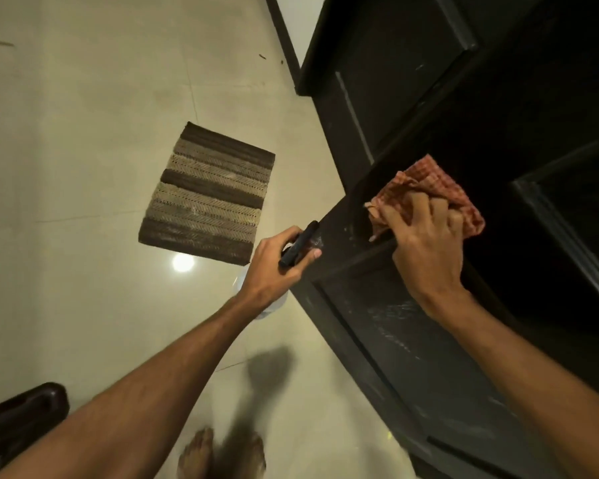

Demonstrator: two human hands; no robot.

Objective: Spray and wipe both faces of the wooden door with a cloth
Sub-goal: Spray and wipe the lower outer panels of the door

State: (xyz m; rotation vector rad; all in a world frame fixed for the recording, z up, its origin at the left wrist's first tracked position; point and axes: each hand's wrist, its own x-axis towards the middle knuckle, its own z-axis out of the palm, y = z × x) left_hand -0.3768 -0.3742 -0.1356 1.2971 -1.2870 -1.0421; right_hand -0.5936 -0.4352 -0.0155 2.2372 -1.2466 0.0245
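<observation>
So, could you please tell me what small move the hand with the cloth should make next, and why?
Probably slide the cloth down onto the lower panel of the door. The right hand presses it on the cross rail above, while pale streaks on that panel look unwiped. The left hand holds the spray bottle near the door edge.

My right hand (426, 243) grips a bunched red-checked cloth (426, 188) and presses it to the dark wooden door (412, 340), on the rail between two panels. Pale streaks show on the panel below my wrist. My left hand (274, 271) holds the spray bottle (298, 244) by its black head, just beside the door's edge. A striped mat (206, 195) lies on the pale tiled floor (83, 167). My bare feet (198, 454) are at the bottom edge.
</observation>
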